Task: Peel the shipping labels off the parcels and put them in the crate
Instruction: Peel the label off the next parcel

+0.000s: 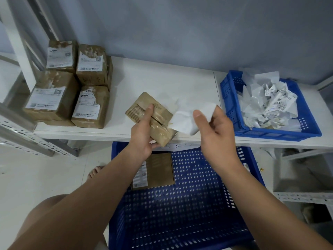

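HEAD VIEW: items at this moment

1. Held parcel [159, 131]: brown, taped, above the front edge of the white shelf [162, 76], frame centre. Long axis runs 11 o'clock to 5 o'clock.
2. Left hand [144, 136]: wrapped round the parcel's near end, thumb lying along its top face.
3. Label [185, 118]: white sheet, blank side up, at 3 o'clock of the parcel. Its lower-left corner meets the parcel's right edge; whether it is stuck there cannot be told.
4. Right hand [216, 130]: pinches the label's right portion, thumb on top.
5. Small blue crate [232, 109]: on the shelf at 3 o'clock of the right hand, near it, holding a heap of crumpled peeled labels [270, 101].
6. Large blue crate [198, 177]: on the floor at 6 o'clock, directly below both hands; one parcel [160, 170] lies inside, label partly on.
7. Waiting parcels [72, 83]: stacked at 9 o'clock on the shelf, labels on.

Judgement: the label's destination lies right of the pinch, so the right hand is the nearer; the parcel likely drops straight down from the left.
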